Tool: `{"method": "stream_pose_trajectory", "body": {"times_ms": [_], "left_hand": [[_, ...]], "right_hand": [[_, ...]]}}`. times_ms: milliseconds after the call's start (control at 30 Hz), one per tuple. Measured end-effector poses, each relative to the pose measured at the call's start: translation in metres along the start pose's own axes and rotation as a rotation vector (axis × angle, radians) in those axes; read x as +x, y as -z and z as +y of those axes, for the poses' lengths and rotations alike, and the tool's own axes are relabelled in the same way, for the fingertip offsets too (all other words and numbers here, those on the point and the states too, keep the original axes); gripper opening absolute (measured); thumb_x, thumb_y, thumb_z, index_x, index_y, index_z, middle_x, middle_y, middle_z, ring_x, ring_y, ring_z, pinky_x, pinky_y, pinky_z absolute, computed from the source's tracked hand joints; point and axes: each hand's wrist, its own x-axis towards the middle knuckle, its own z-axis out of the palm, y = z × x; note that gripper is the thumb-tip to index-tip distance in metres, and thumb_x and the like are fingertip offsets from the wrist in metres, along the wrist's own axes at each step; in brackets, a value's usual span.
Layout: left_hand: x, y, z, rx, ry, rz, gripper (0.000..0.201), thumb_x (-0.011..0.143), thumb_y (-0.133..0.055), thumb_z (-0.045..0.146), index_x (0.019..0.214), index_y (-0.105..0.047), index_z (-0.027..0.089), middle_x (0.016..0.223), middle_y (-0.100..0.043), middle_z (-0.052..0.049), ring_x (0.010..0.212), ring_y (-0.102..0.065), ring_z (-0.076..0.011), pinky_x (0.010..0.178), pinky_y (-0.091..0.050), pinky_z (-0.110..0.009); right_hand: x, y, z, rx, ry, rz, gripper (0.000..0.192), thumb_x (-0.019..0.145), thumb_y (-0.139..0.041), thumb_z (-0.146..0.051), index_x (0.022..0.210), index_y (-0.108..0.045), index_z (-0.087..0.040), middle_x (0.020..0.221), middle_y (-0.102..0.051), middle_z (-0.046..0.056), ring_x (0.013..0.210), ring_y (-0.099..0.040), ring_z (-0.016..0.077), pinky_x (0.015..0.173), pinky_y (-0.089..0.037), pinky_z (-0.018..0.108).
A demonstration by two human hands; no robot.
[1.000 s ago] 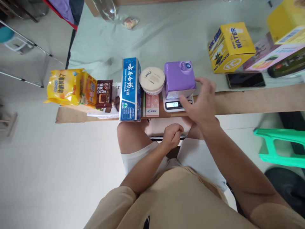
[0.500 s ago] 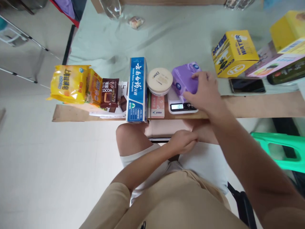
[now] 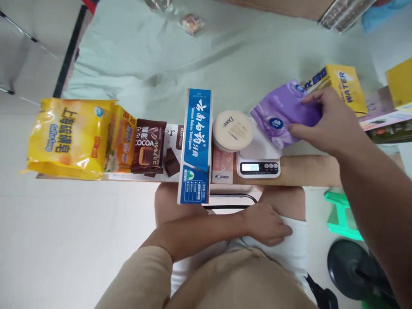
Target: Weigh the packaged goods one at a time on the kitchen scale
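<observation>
My right hand [image 3: 325, 122] grips a purple soft pack [image 3: 280, 111] and holds it tilted above the white kitchen scale [image 3: 259, 161], whose display shows digits. The pack's lower corner is over the scale's platform; I cannot tell whether they touch. My left hand [image 3: 267, 223] rests on my lap, below the table's edge, fingers laid flat and holding nothing. A round white Dove jar [image 3: 232, 130] sits just left of the scale, on a pink box [image 3: 222, 168].
A tall blue toothpaste box [image 3: 195, 143] stands left of the jar. Further left lie a cocoa pack [image 3: 148, 146], an orange pack [image 3: 120, 137] and a yellow snack bag [image 3: 67, 135]. A yellow WATER box [image 3: 344, 86] stands behind my right hand. A green stool [image 3: 341, 214] is on the floor.
My right hand closed on the purple pack and lifted it off the scale, up and to the right. The left hand slid onto my lap. The scale reading changed.
</observation>
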Motion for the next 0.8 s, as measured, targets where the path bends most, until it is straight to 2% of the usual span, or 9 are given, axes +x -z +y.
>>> {"method": "stream_pose_trajectory", "body": {"times_ms": [67,133,300,400,500,667,800], "left_hand": [[0.003,0.002,0.0,-0.004,-0.002,0.021,0.022,0.096,-0.051,0.03,0.085,-0.068,0.022,0.074,-0.076,-0.001,0.067,-0.069,-0.0155,0.06,-0.041,-0.032],[0.008,0.004,-0.002,-0.009,0.008,0.042,0.023,0.096,-0.052,0.031,0.083,-0.068,0.021,0.072,-0.076,-0.001,0.066,-0.069,-0.0155,0.058,-0.04,-0.032],[0.014,0.008,-0.009,-0.022,0.053,0.074,0.025,0.095,-0.056,0.032,0.077,-0.068,0.021,0.071,-0.076,-0.001,0.065,-0.067,-0.0146,0.054,-0.037,-0.031],[0.01,0.011,-0.009,-0.038,0.077,0.082,0.023,0.094,-0.055,0.029,0.077,-0.068,0.021,0.073,-0.077,-0.001,0.066,-0.068,-0.0141,0.055,-0.038,-0.03],[0.006,0.014,-0.006,-0.046,0.084,0.064,0.022,0.093,-0.055,0.029,0.077,-0.067,0.021,0.074,-0.077,0.0,0.066,-0.069,-0.0139,0.055,-0.038,-0.029],[0.009,0.015,-0.003,-0.057,0.077,0.02,0.022,0.095,-0.056,0.032,0.081,-0.069,0.021,0.075,-0.079,0.0,0.068,-0.071,-0.0146,0.054,-0.036,-0.03],[0.012,0.015,-0.005,-0.058,0.073,0.008,0.026,0.098,-0.052,0.032,0.081,-0.069,0.021,0.078,-0.079,-0.001,0.07,-0.073,-0.0173,0.055,-0.037,-0.031]], "right_hand": [[0.023,-0.004,-0.015,-0.01,-0.027,-0.07,0.067,0.054,-0.09,-0.025,0.114,-0.06,-0.026,0.121,-0.066,0.008,0.101,-0.061,0.0236,0.094,-0.05,0.046],[0.047,-0.015,-0.036,0.01,0.012,-0.129,0.066,0.06,-0.086,-0.021,0.119,-0.058,-0.025,0.124,-0.065,0.007,0.1,-0.059,0.0209,0.095,-0.049,0.044],[0.091,-0.063,-0.081,-0.046,0.115,-0.287,0.062,0.072,-0.081,-0.016,0.128,-0.055,-0.022,0.129,-0.062,0.008,0.106,-0.055,0.0199,0.104,-0.047,0.042],[0.102,-0.084,-0.088,-0.041,0.28,-0.382,0.068,0.069,-0.084,-0.013,0.13,-0.055,-0.02,0.134,-0.058,0.009,0.116,-0.053,0.0213,0.107,-0.046,0.04],[0.108,-0.093,-0.088,-0.015,0.396,-0.473,0.073,0.063,-0.086,-0.008,0.128,-0.056,-0.02,0.137,-0.057,0.008,0.122,-0.052,0.0226,0.111,-0.046,0.041],[0.113,-0.096,-0.092,-0.017,0.393,-0.572,0.075,0.067,-0.082,-0.005,0.134,-0.053,-0.021,0.143,-0.057,0.005,0.115,-0.057,0.0177,0.113,-0.047,0.038],[0.116,-0.099,-0.099,0.032,0.391,-0.615,0.067,0.077,-0.074,-0.008,0.139,-0.052,-0.019,0.149,-0.054,0.005,0.126,-0.056,0.0189,0.119,-0.046,0.039]]}}
